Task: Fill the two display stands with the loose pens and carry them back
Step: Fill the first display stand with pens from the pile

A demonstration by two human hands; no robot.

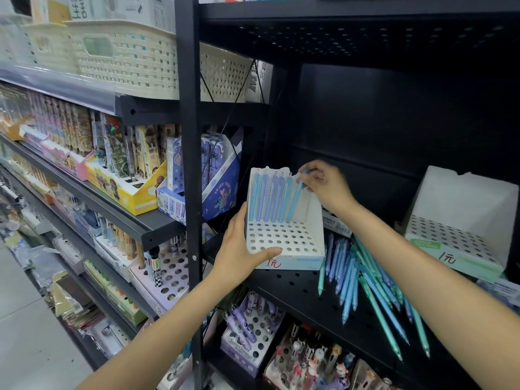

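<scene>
A white display stand [292, 240] with a holed base stands on the black perforated shelf [298, 288]. Several blue pens stand in its back row. My left hand [242, 246] grips the stand's front left corner, thumb lying over the holed base. My right hand [323, 181] pinches the top of a blue pen [295, 199] that leans in the back row, tip down at a hole. A second stand [461, 232], holding no pens, sits at the right. Loose blue and teal pens [363, 277] lie in a heap on the shelf between the two stands, under my right forearm.
A black upright post [191, 164] borders the shelf bay on the left. Beyond it, shelves hold boxed pens and cream baskets [123, 54]. Below the working shelf stand more pen displays [250, 339]. A small labelled box [336, 223] lies behind the first stand.
</scene>
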